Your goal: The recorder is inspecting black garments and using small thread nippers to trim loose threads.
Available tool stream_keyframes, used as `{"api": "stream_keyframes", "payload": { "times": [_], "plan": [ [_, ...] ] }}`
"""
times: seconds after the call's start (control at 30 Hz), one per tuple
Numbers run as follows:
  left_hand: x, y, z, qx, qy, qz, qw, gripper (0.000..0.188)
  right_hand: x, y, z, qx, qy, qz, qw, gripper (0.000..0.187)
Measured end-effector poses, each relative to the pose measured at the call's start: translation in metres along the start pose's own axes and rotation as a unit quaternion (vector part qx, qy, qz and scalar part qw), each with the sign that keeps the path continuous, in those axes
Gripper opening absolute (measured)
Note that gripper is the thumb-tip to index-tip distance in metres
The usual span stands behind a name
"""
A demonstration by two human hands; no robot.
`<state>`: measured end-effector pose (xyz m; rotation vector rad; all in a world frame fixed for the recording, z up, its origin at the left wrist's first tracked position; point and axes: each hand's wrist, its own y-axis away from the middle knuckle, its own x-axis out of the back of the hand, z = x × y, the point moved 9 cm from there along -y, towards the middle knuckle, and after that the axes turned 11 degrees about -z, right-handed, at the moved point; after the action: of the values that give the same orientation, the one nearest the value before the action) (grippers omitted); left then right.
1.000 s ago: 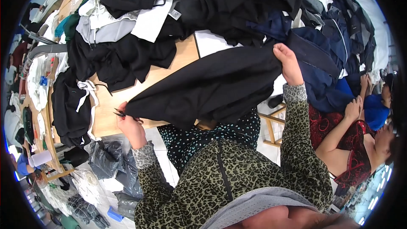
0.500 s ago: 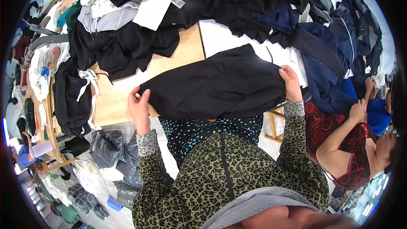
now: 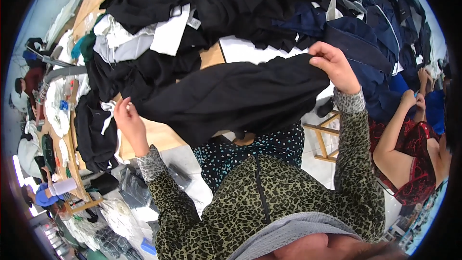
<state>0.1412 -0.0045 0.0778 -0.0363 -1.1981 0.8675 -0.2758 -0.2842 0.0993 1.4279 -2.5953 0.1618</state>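
A black cloth garment (image 3: 236,98) is stretched between my two hands, raised over the table's near edge and above my lap. Its exact kind cannot be made out. At its left end my left hand (image 3: 131,124) pinches the cloth, fingertips upward. My right hand (image 3: 338,70) grips the upper right corner, thumb against bent fingers. The cloth's lower edge sags in folds between them. Behind it lies a heap of black garments (image 3: 231,0), with a white sheet (image 3: 170,36) on top at the left.
Navy garments (image 3: 358,48) are piled at the right, beside a seated co-worker (image 3: 409,154) in red and black. A wooden stool (image 3: 320,137) stands near my right side. Bagged dark clothes (image 3: 134,185) lie on the floor at left. Part of the wooden table (image 3: 149,139) shows.
Both hands have moved apart, the right one upward and the left one further left. The black garment is lifted and pulled longer, with its right end higher.
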Motion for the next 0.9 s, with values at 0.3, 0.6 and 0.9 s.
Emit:
{"api": "stream_keyframes", "payload": {
  "times": [0.3, 0.6, 0.9],
  "plan": [
    [-0.068, 0.006, 0.236, -0.120, 0.584, -0.474, 0.648, 0.027, -0.127, -0.034, -0.143, 0.187, 0.182, -0.347, 0.901, 0.015],
    [-0.053, 0.008, 0.230, -0.051, 0.567, -0.472, 0.673, 0.014, -0.133, -0.004, -0.039, -0.038, 0.001, -0.485, 0.874, 0.038],
    [-0.075, 0.004, 0.149, -0.071, 0.445, -0.437, 0.779, 0.017, -0.095, 0.012, 0.036, -0.192, -0.058, -0.336, 0.920, 0.028]
  ]
}}
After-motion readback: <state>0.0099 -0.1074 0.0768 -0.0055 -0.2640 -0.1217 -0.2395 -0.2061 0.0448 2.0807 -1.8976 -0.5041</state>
